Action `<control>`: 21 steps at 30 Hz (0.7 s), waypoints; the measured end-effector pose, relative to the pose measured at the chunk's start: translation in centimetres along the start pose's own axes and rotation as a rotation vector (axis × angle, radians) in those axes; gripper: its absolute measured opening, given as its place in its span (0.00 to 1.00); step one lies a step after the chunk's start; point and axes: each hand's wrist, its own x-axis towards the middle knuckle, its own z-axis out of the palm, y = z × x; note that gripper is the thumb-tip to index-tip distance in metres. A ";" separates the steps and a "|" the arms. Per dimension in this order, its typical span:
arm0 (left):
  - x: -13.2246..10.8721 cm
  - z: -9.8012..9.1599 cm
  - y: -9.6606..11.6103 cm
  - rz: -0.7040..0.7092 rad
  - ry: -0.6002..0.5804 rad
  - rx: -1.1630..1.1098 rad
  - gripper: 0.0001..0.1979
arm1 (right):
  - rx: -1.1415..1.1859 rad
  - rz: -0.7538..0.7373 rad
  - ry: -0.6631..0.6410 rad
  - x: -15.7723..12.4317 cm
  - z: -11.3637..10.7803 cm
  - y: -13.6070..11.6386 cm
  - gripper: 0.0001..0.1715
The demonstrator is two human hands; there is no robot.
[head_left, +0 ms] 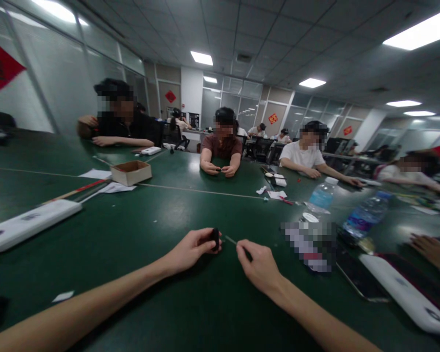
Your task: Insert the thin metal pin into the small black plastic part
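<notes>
My left hand (192, 250) is closed round a small black block-like piece (215, 238), held upright between thumb and fingers just over the green table (190, 308). Its exact kind does not show. To the right, my right hand (258, 264) pinches a thin, pale stick-like piece (231, 239) between thumb and forefinger. The free tip of that piece points left at the black one, with a small gap or light contact that I cannot tell apart. Both forearms reach in from the near edge.
At left lie a white power strip (36, 225) and an open cardboard box (132, 172). Right of my hands stand two bottles (321, 195), near a phone (363, 274) and another white strip (407, 293). A co-worker's hand (430, 249) rests at far right; several people sit opposite.
</notes>
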 end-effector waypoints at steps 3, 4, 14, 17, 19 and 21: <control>-0.2 0.1 0.3 -0.035 -0.041 0.008 0.12 | 0.037 0.100 0.078 0.5 -0.1 0.2 0.17; -0.2 0.2 0.4 -0.044 -0.030 -0.011 0.13 | 0.034 0.090 0.066 0.5 -0.1 0.1 0.17; -0.4 0.1 0.7 -0.087 0.149 -0.046 0.18 | -0.082 -0.054 -0.011 -0.1 -0.2 -1.0 0.13; -0.2 0.0 0.4 -0.075 0.172 -0.060 0.14 | -0.073 -0.094 -0.040 -0.1 -0.5 -1.1 0.14; -0.1 0.0 0.3 -0.071 0.181 -0.064 0.14 | -0.061 -0.113 -0.054 -0.1 -0.6 -1.2 0.15; 0.0 0.0 0.2 -0.064 0.188 -0.055 0.13 | -0.051 -0.122 -0.055 -0.1 -0.5 -1.2 0.15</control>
